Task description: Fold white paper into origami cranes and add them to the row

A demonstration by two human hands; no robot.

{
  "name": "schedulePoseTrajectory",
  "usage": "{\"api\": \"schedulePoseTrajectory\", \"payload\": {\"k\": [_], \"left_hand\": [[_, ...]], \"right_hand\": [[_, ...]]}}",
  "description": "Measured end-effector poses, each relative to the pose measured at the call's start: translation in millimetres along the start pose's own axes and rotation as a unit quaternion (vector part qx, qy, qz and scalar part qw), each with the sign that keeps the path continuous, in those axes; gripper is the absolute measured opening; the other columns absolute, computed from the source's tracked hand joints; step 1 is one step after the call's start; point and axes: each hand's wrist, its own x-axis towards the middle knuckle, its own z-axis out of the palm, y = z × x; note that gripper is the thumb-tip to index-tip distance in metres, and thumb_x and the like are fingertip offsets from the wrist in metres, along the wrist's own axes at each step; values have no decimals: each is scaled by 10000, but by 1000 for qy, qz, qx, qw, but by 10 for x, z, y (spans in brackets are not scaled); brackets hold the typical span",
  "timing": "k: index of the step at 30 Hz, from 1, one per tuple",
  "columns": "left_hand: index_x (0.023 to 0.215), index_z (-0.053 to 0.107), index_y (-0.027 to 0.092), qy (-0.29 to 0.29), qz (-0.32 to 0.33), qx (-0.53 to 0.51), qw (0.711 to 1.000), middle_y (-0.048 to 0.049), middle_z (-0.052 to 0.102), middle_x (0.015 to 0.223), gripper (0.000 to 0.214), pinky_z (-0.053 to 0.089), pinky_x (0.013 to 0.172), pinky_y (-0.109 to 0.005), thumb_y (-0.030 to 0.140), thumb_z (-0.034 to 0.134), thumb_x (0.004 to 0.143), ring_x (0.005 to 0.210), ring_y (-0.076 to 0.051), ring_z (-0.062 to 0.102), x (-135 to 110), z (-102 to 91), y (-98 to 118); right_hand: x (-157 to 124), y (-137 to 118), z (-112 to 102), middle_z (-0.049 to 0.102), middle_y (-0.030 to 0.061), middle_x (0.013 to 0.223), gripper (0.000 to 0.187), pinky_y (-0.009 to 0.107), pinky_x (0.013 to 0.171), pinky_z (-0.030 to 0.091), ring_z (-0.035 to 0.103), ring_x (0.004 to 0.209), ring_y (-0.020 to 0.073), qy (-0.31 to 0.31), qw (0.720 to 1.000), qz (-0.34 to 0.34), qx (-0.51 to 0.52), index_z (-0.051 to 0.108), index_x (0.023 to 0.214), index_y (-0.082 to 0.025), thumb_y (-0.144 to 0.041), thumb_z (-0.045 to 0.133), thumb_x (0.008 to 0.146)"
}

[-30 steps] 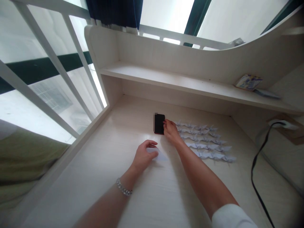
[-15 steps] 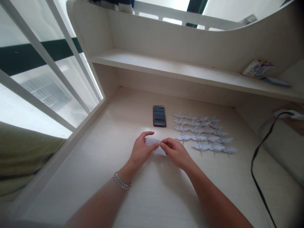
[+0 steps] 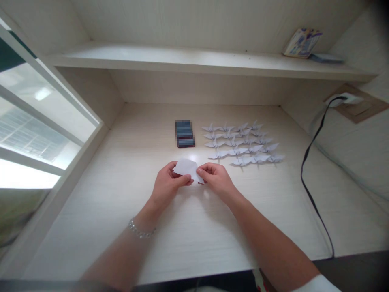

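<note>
Both hands hold a small folded white paper (image 3: 188, 168) just above the pale wooden desk (image 3: 194, 227). My left hand (image 3: 166, 186), with a bracelet at the wrist, pinches the paper's left side. The right side is pinched by my right hand (image 3: 215, 180). Beyond the hands a dark phone (image 3: 184, 134) lies flat on the desk. To its right, several small white paper cranes (image 3: 240, 142) lie in neat rows.
A shelf (image 3: 194, 61) runs along the back, with a colourful booklet (image 3: 300, 41) at its right end. A black cable (image 3: 313, 162) runs from a wall socket (image 3: 349, 99) down across the desk's right side. A window frame (image 3: 45, 117) stands at the left.
My right hand left the phone and came back to the paper, which both hands now lift off the desk. The view has tilted downward.
</note>
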Motion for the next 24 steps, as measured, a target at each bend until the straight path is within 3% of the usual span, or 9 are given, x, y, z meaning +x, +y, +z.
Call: {"api": "schedulePoseTrajectory", "payload": {"k": [11, 21, 24], "left_hand": [[958, 623, 129, -8, -14, 96, 995, -51, 699, 730, 361, 545, 636, -295, 247, 726, 633, 654, -190, 669, -14, 0, 0], [961, 628, 128, -22, -8, 71, 997, -44, 689, 759, 380, 533, 634, -289, 226, 737, 610, 641, -168, 649, -35, 27, 28], [983, 624, 131, -49, 10, 46, 998, -57, 689, 830, 421, 521, 654, -283, 183, 754, 586, 695, -170, 643, -34, 17, 71]], "right_hand": [[33, -23, -33, 605, 0, 690, 168, 244, 557, 463, 556, 615, 121, 5, 999, 3, 53, 608, 737, -175, -343, 619, 721], [49, 12, -26, 567, -16, 641, 206, 236, 534, 440, 529, 576, 112, 2, 997, 12, 73, 600, 715, -172, -377, 617, 719], [41, -2, -23, 535, -29, 605, 235, 217, 496, 392, 478, 527, 90, 2, 995, 14, 99, 599, 716, -169, -401, 635, 708]]}}
